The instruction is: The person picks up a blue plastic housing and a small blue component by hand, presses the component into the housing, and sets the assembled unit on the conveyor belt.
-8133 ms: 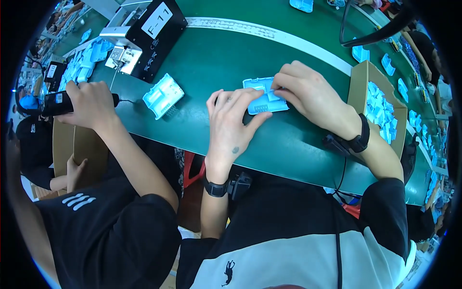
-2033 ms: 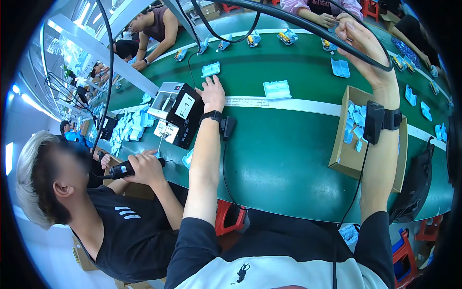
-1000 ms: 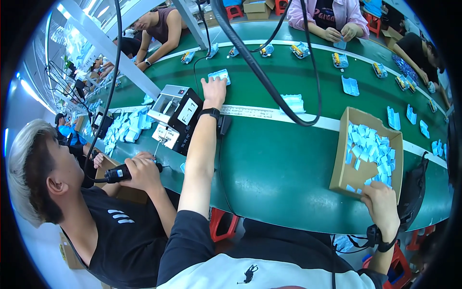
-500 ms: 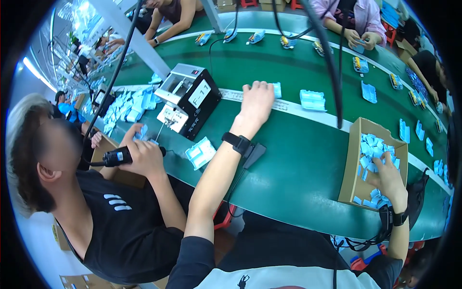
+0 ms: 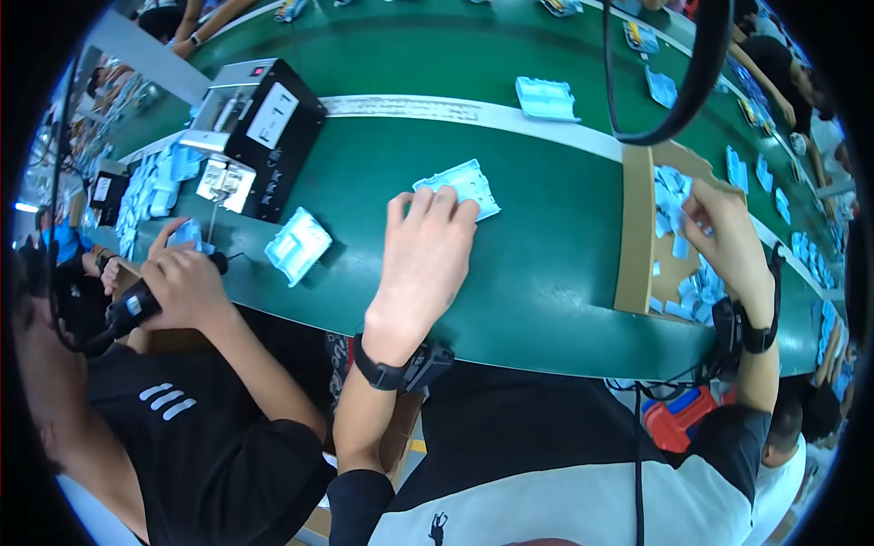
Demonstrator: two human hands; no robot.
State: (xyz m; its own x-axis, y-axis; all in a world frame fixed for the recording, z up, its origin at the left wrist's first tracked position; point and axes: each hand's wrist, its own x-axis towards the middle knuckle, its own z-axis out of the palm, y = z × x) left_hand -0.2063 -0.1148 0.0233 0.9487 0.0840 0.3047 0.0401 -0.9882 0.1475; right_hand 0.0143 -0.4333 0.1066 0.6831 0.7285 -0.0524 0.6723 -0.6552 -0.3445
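My left hand (image 5: pixel 423 259) is over the near part of the green work surface, its bent fingers gripping the near edge of a light blue plastic shell (image 5: pixel 472 187). That shell lies tilted, with its far side showing beyond my fingers. My right hand (image 5: pixel 728 241) reaches into an open cardboard box (image 5: pixel 635 237) at the right. Its fingers are closed at the tips against a small light blue plastic piece (image 5: pixel 672 196); the fingers partly hide it. More small blue pieces (image 5: pixel 701 291) lie loose in the box below my hand.
Left of my hand lies another blue shell (image 5: pixel 299 246), beside a black-and-silver bench machine (image 5: pixel 259 136). A further blue shell (image 5: pixel 546 98) rests beyond the white strip. At the left, a co-worker's hand (image 5: pixel 187 287) holds a black powered screwdriver (image 5: pixel 132 308). A black cable (image 5: pixel 683 100) hangs ahead.
My left hand has drawn a blue shell from the white strip towards me. My right hand stays in the box, its fingers now closed on a piece. The view has shifted.
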